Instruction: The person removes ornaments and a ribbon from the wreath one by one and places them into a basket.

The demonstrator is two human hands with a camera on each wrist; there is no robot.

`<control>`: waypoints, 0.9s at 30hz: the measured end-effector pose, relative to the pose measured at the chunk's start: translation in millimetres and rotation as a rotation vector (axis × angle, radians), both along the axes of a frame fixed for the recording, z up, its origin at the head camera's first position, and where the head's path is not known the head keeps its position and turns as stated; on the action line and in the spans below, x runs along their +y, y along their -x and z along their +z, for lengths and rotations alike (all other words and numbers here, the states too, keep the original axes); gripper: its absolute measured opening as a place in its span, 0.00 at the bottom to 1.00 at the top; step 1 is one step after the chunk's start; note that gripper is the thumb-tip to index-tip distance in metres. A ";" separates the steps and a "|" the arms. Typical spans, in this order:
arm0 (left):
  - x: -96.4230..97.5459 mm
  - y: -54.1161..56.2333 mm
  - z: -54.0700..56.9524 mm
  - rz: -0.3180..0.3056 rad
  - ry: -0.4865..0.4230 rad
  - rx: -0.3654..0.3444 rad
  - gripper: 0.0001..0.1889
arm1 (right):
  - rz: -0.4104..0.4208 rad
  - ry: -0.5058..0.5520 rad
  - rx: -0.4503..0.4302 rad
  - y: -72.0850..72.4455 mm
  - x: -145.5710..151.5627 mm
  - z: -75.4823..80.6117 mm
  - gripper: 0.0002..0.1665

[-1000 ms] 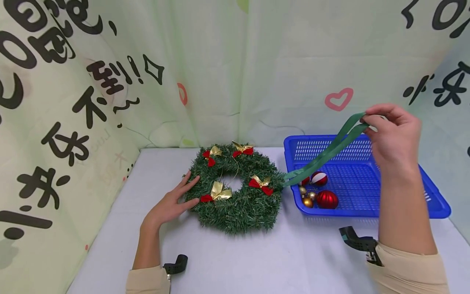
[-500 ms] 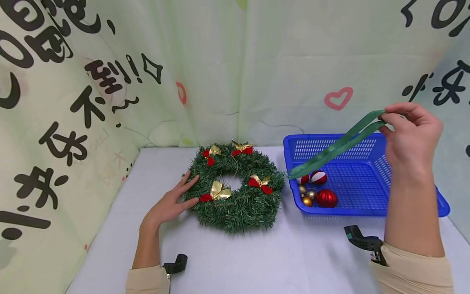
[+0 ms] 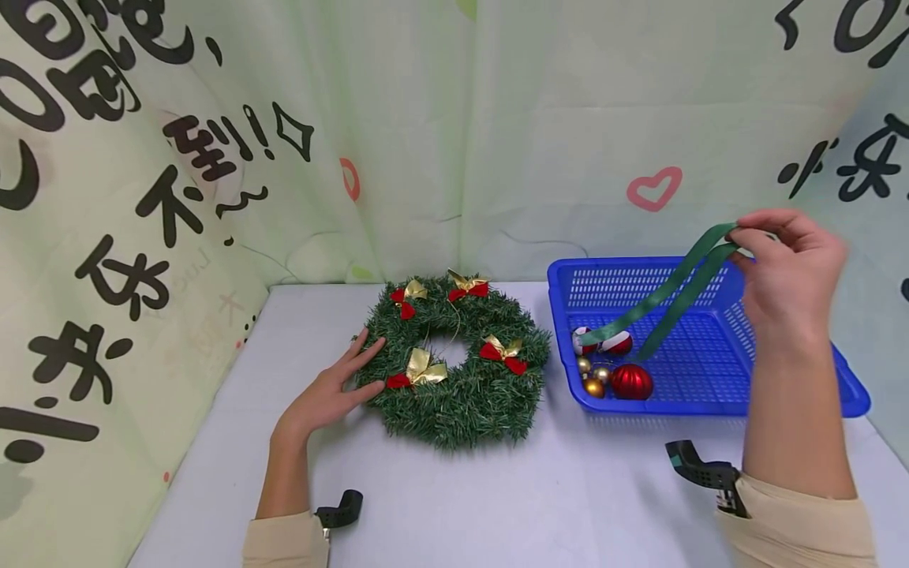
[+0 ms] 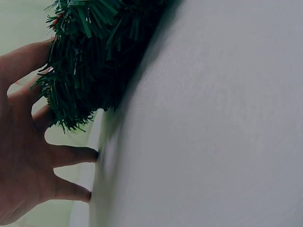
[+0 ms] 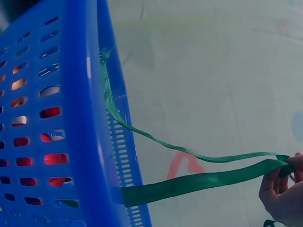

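Observation:
My right hand (image 3: 795, 268) pinches a green ribbon (image 3: 671, 296) by its middle, above the blue basket. Two tails of the ribbon slant down to the left, over the ornaments inside; the right wrist view shows both tails running from the fingers to the basket. On the table lies a green wreath (image 3: 461, 418) with red and gold bows (image 3: 504, 356) on it. My left hand (image 3: 327, 402) rests against the wreath's left side, fingers spread. In the left wrist view, two fingertips reach the white tabletop beside the wreath.
A blue plastic basket (image 3: 710, 409) stands right of the wreath. In its left part lie a shiny red ball (image 3: 632, 382), red-and-white balls (image 3: 616, 343) and small gold balls (image 3: 594, 388). A printed curtain (image 3: 540, 142) hangs behind the white table (image 3: 497, 505).
My right hand has moved right, then slightly down and back left. The ribbon's ends have come away from the wreath's right edge and now hang over the basket. The left hand stays put.

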State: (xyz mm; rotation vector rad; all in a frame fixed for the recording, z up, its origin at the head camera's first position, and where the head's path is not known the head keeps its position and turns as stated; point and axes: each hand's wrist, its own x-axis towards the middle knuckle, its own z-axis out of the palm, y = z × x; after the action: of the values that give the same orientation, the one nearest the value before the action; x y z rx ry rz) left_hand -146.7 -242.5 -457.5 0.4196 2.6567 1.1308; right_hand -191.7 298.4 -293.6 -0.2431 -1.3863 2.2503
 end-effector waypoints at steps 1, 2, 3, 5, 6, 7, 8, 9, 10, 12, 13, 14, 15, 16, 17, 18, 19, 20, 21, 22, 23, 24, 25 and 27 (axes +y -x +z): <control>0.0 0.0 -0.2 0.000 0.001 0.000 0.39 | 0.010 0.005 -0.003 0.2 -0.2 -1.3 0.08; 0.0 0.0 -0.2 0.001 0.002 -0.001 0.39 | 0.020 0.018 -0.002 0.3 -0.8 -2.7 0.08; 0.3 -0.1 0.0 0.002 0.000 -0.003 0.39 | 0.027 0.024 -0.005 0.3 -1.3 -3.8 0.08; 0.7 -0.6 0.6 0.005 -0.004 -0.010 0.39 | 0.033 0.018 -0.017 0.4 -2.7 -5.8 0.08; 0.8 -0.8 0.8 0.006 -0.004 -0.010 0.39 | 0.032 0.011 -0.025 0.4 -3.6 -6.7 0.08; 1.1 -0.9 1.2 0.006 -0.006 -0.011 0.39 | 0.032 0.006 -0.030 0.5 -4.7 -7.6 0.08; 1.4 -1.0 1.5 0.007 -0.007 -0.013 0.39 | 0.034 0.005 -0.038 0.2 -5.8 -8.6 0.08; 1.7 -1.2 1.8 0.007 -0.010 -0.014 0.39 | 0.038 0.000 -0.048 0.1 -6.8 -9.6 0.08; 1.7 -1.2 2.0 0.007 -0.010 -0.014 0.39 | 0.043 -0.003 -0.054 0.1 -7.9 -11.0 0.08; 1.7 -1.1 2.1 0.007 -0.009 -0.013 0.39 | 0.055 -0.013 -0.068 -0.4 -10.8 -14.0 0.08; 1.6 -1.2 2.1 0.006 -0.007 -0.011 0.39 | 0.061 -0.016 -0.072 -0.5 -11.9 -16.0 0.08; 1.5 -1.3 2.1 0.005 -0.007 -0.012 0.39 | 0.068 -0.019 -0.075 -0.7 -13.1 -18.1 0.08; 1.4 -1.2 2.0 0.005 -0.007 -0.012 0.39 | 0.077 -0.020 -0.077 -0.7 -14.3 -20.0 0.08; 1.2 -1.2 2.0 0.005 -0.008 -0.013 0.40 | 0.083 -0.024 -0.079 -0.7 -15.5 -22.1 0.08; 1.0 -1.1 1.9 0.004 -0.007 -0.012 0.40 | 0.087 -0.031 -0.085 -0.9 -16.7 -24.1 0.08; 0.8 -1.1 1.8 0.003 -0.006 -0.012 0.40 | 0.090 -0.037 -0.090 -0.9 -17.9 -26.2 0.08; 0.5 -1.1 1.6 0.001 -0.005 -0.010 0.40 | 0.094 -0.044 -0.094 -0.8 -19.2 -28.4 0.08; 0.5 -0.9 1.6 0.001 -0.006 -0.011 0.40 | 0.096 -0.056 -0.104 -1.1 -20.7 -30.3 0.08; 0.4 -0.8 1.4 0.000 -0.006 -0.010 0.40 | 0.098 -0.071 -0.116 -1.4 -22.2 -32.3 0.09; 0.4 -0.7 1.2 0.000 -0.007 -0.010 0.39 | 0.100 -0.083 -0.126 -1.5 -23.9 -34.5 0.09; 0.3 -0.7 1.1 -0.001 -0.006 -0.009 0.39 | 0.101 -0.097 -0.136 -1.7 -25.6 -36.7 0.09; 0.4 -0.7 1.1 0.000 -0.008 -0.009 0.39 | 0.103 -0.110 -0.147 -1.8 -27.1 -39.1 0.09; 0.6 -0.7 1.1 0.000 -0.009 -0.010 0.40 | 0.107 -0.123 -0.158 -2.1 -28.6 -41.3 0.08; 0.8 -0.8 1.4 0.003 -0.012 -0.013 0.40 | 0.115 -0.137 -0.175 -2.2 -31.5 -45.9 0.06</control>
State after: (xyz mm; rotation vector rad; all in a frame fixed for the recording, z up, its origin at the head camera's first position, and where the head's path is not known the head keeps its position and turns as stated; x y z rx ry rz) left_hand -145.9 -241.7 -456.1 0.4084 2.6414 1.1475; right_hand -189.5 266.9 -339.4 -0.3278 -1.6778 2.2579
